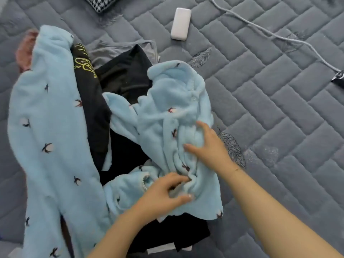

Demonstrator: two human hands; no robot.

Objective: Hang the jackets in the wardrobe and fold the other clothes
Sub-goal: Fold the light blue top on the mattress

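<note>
Here, yellow script on the black garment [87, 75] cannot be read; the blue fleece top [173, 116] is pinched by the left hand [163, 194] and pressed by the flat-fingered right hand [208, 144].

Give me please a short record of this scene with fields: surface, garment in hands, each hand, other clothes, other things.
surface: grey quilted mattress
garment in hands: light blue fleece top, crumpled
left hand: pinches the fleece
right hand: fingers spread, pressing the fleece
other clothes: second blue fleece piece at left; black clothes under them
other things: white power bank; grey cable
</note>
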